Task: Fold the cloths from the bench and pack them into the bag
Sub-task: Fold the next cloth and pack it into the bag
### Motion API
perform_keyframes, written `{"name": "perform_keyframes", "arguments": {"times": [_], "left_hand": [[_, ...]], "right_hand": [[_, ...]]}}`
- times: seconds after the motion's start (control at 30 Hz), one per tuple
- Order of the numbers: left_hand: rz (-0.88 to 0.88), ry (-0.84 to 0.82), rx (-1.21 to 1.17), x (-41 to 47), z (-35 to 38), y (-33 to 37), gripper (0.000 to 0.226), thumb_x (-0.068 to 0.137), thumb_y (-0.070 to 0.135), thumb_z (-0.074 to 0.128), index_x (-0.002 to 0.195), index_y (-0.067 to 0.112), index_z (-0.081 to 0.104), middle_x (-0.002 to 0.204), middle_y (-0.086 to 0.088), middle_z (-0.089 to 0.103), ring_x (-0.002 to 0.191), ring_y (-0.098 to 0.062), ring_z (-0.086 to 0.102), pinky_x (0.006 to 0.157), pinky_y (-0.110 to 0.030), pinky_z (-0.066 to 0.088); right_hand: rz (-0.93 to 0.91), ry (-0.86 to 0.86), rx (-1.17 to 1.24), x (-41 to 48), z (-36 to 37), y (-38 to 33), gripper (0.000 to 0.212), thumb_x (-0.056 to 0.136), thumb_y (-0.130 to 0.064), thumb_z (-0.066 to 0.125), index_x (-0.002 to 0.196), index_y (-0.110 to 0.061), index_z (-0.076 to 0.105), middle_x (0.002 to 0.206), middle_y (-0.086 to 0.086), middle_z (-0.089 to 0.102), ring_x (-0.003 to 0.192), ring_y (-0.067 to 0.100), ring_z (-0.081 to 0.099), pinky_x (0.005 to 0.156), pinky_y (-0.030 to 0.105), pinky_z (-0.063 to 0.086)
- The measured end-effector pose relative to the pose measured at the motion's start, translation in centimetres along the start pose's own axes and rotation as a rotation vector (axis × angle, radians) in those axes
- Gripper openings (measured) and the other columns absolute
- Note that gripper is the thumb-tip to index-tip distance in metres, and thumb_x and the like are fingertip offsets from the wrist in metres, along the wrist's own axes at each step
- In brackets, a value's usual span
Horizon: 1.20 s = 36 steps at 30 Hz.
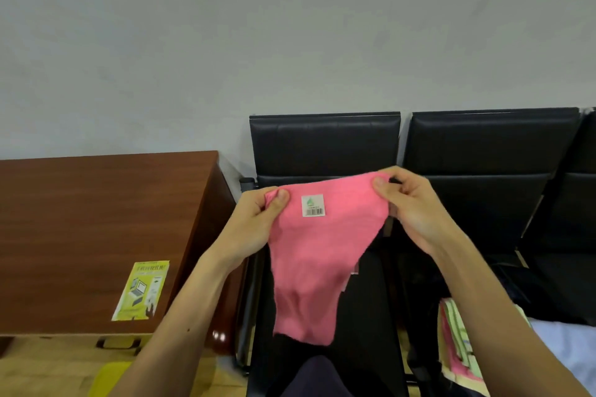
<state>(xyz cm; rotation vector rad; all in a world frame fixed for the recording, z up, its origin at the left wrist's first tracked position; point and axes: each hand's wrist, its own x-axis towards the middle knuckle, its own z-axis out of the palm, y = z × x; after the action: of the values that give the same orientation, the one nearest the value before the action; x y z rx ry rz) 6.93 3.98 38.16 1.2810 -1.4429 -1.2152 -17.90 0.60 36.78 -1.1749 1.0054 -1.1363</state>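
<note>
Black seats (325, 145) behind | left hand (258, 219), right hand (409, 203) pinch pink cloth (319, 261) corners | risk: light pinch slips, cloth drops

- The left hand (258, 219) and right hand (409, 203) are pinching the top corners of a pink cloth (316, 261), which is hanging in front of a black bench (325, 145).
- A barcode label (312, 206) is showing on the cloth.
- A yellow leaflet (142, 290) is lying on the wooden desk (96, 203).
- Folded cloths (458, 342) are sitting at lower right.
</note>
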Motion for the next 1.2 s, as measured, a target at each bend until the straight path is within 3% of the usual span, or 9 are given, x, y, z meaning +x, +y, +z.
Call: {"name": "perform_keyframes", "arguments": {"times": [0.2,0.5,0.6,0.73,0.8,0.93,1.03,1.13,1.2], "left_hand": [[0.074,0.143,-0.036,0.0,-0.6,-0.6,0.034,0.095,0.042,0.042,0.104,0.027,0.071,0.096,0.004,0.077,0.094,-0.011,0.073,0.076,-0.021,0.057],[0.059,0.082,-0.023,0.8,0.4,-0.9,0.031,0.097,0.039,0.041,0.102,0.023,0.067,0.093,0.006,0.075,0.089,-0.011,0.073,0.073,-0.022,0.058],[0.012,0.054,-0.100,1.5,1.7,-0.8,0.031,0.103,0.032,0.041,0.103,0.017,0.069,0.095,-0.004,0.076,0.090,-0.019,0.074,0.076,-0.028,0.060],[-0.057,-0.029,-0.211,2.0,3.2,-0.5,0.031,0.104,0.031,0.041,0.106,0.016,0.069,0.100,-0.008,0.075,0.096,-0.023,0.073,0.082,-0.035,0.061],[-0.093,-0.058,-0.295,2.3,3.7,-0.4,0.031,0.103,0.030,0.042,0.109,0.013,0.068,0.102,-0.010,0.075,0.098,-0.024,0.072,0.082,-0.035,0.060],[-0.098,-0.102,-0.391,2.8,3.9,-0.4,0.034,0.101,0.033,0.044,0.114,0.012,0.068,0.108,-0.013,0.073,0.101,-0.024,0.071,0.083,-0.033,0.060],[-0.131,-0.088,-0.431,3.0,3.5,-1.0,0.033,0.104,0.030,0.041,0.117,0.012,0.066,0.108,-0.013,0.073,0.098,-0.023,0.072,0.077,-0.031,0.061],[-0.194,0.000,-0.440,3.0,2.8,-1.9,0.036,0.104,0.032,0.043,0.120,0.009,0.065,0.104,-0.010,0.074,0.095,-0.021,0.073,0.072,-0.028,0.059],[-0.255,0.095,-0.476,3.0,1.9,-2.3,0.034,0.104,0.033,0.044,0.115,0.010,0.067,0.101,-0.008,0.076,0.094,-0.019,0.073,0.071,-0.028,0.059]], "right_hand": [[-0.095,0.019,-0.143,-1.0,2.5,-0.9,0.015,0.100,-0.011,0.053,0.100,0.002,0.061,0.054,-0.008,0.058,0.046,0.002,0.053,0.041,0.014,0.038],[-0.049,0.174,-0.088,-1.4,2.0,0.4,0.017,0.099,-0.020,0.056,0.100,-0.007,0.067,0.081,0.000,0.068,0.072,0.009,0.064,0.060,0.021,0.051],[0.007,0.208,0.024,-1.9,2.0,1.1,0.017,0.096,-0.025,0.059,0.096,-0.010,0.067,0.083,0.001,0.069,0.074,0.012,0.064,0.063,0.025,0.051],[0.143,0.232,0.070,-3.2,2.5,3.3,0.058,0.070,-0.050,0.073,0.115,-0.013,0.067,0.110,0.008,0.072,0.101,0.026,0.070,0.085,0.044,0.057],[0.241,0.165,0.051,-4.1,2.8,5.0,0.060,0.069,-0.048,0.081,0.118,-0.017,0.067,0.114,0.006,0.072,0.107,0.026,0.069,0.092,0.051,0.055],[0.276,-0.081,-0.120,-5.8,3.8,8.1,0.030,0.081,-0.016,0.078,0.109,-0.007,0.072,0.109,0.010,0.073,0.107,0.023,0.068,0.098,0.047,0.053],[0.308,-0.090,-0.186,-6.4,4.7,9.3,0.023,0.092,-0.023,0.067,0.106,-0.005,0.073,0.108,0.007,0.074,0.107,0.019,0.068,0.102,0.045,0.050],[0.361,-0.123,-0.222,-6.6,4.9,9.3,0.036,0.098,-0.037,0.054,0.106,-0.006,0.073,0.108,0.006,0.074,0.106,0.020,0.069,0.104,0.047,0.048],[0.414,-0.165,-0.153,-6.7,4.5,8.9,0.047,0.091,-0.048,0.060,0.111,-0.007,0.071,0.111,0.008,0.073,0.109,0.024,0.068,0.105,0.049,0.047]]}}
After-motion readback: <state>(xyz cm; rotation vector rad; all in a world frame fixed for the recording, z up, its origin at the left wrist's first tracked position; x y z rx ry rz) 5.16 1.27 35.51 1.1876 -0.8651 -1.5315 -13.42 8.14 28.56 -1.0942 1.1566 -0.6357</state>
